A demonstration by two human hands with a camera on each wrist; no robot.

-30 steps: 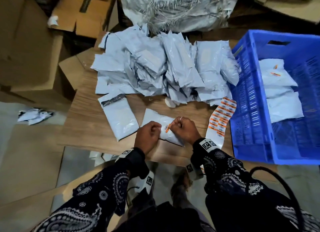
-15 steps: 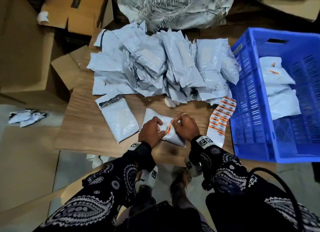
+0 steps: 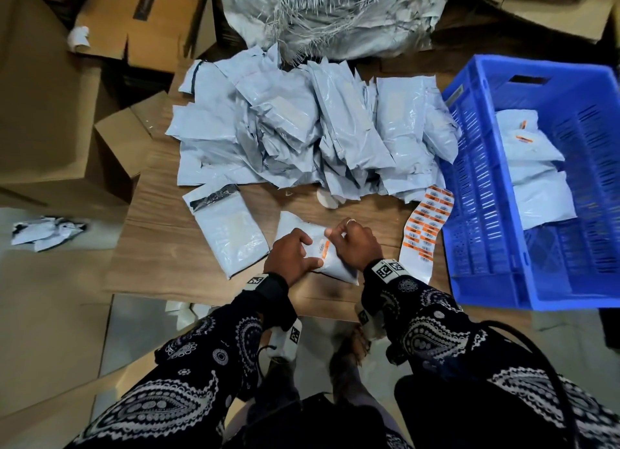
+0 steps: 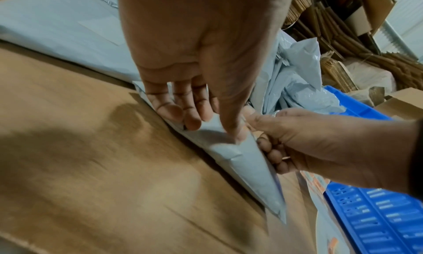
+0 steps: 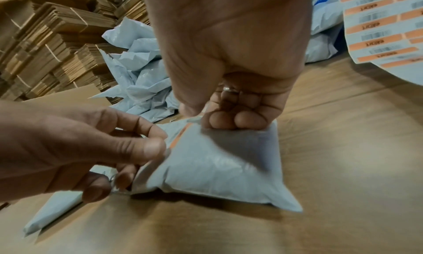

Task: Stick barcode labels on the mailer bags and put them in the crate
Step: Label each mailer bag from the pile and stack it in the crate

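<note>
Scraps (image 3: 45, 231) of crumpled grey plastic on the floor far left, beside stacked cardboard boxes (image 3: 50, 113). Wooden table (image 3: 161, 247) next, with one flat mailer (image 3: 228, 232) lying near its left edge, dark sealing strip at the far end. Behind, a sprawling pile (image 3: 302, 129) of grey mailers across the back of the table, overlapped every way; beyond it a torn woven sack (image 3: 318, 15) with frayed threads.

Front and centre, the bag (image 3: 335, 267) being worked on, flat on the table, an orange-and-white label (image 3: 323, 246) stuck to its top face. Left hand (image 3: 292, 254) curled over the bag's left edge, fingertips (image 4: 192, 116) tucked under that edge and thumb pressing on top, so gripping it. Right hand (image 3: 355, 244) on the bag's right side, fingers (image 5: 231, 120) bent with knuckles down on the plastic; thumb near the label end, though cannot tell whether anything is pinched.

Just right of the hands, a label sheet (image 3: 424, 227), rows of orange barcode stickers, curling off toward the table edge and leaning against the crate (image 3: 483, 213). Crate blue, slotted walls, open top, on the right end of the table. Inside, several mailers (image 3: 533, 176) lying flat in a loose heap against the far-left corner, orange labels showing on the top two; rest of the crate floor bare.
</note>
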